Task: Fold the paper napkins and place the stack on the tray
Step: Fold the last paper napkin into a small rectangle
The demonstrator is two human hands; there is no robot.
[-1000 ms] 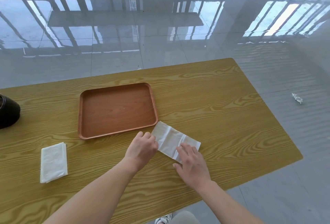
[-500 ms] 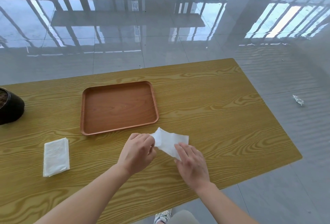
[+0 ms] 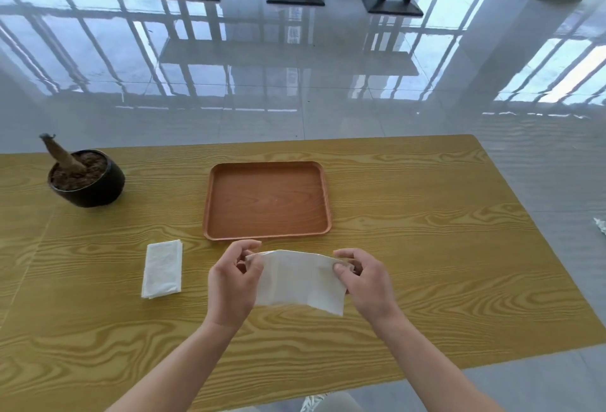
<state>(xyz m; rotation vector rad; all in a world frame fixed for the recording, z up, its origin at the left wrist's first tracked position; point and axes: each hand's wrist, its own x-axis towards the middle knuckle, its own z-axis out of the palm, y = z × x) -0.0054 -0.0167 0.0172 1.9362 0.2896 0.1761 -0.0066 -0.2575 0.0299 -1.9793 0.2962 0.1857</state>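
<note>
A white paper napkin [image 3: 296, 280] hangs in the air just in front of the tray, stretched between both hands. My left hand [image 3: 234, 283] pinches its upper left corner and my right hand [image 3: 365, 282] pinches its upper right corner. The brown wooden tray [image 3: 267, 236] lies on the table behind the hands with nothing in it. A folded stack of white napkins [image 3: 162, 269] lies flat on the table to the left of my left hand.
The yellow wood-grain table [image 3: 426, 231] ends close to my body and at the right. A dark pot [image 3: 87, 178] with soil and a stump stands at the back left. A crumpled white scrap [image 3: 600, 225] lies on the shiny floor at the right.
The napkin lay flat on the table under both hands; both hands have now lifted it off the table and hold it spread by its top corners. The camera has tilted up and shifted.
</note>
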